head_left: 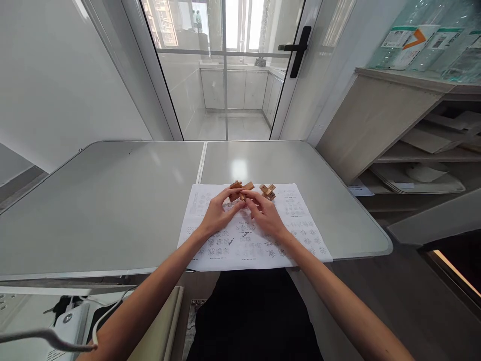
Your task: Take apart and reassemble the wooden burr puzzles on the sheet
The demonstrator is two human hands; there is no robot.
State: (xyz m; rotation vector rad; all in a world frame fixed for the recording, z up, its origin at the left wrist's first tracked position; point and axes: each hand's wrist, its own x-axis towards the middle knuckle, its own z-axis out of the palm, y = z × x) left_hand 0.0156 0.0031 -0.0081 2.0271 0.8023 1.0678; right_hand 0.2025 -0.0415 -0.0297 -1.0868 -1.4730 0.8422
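Note:
Both my hands meet over a printed paper sheet on the grey table. My left hand and my right hand pinch the same small cluster of wooden puzzle blocks, fingers curled on it from either side. A second, assembled wooden block cluster rests on the sheet just right of my right fingertips, untouched.
A glass door with a black handle stands behind the table. Open shelves with papers are at the right. A white cable and a device lie below the table's near left edge.

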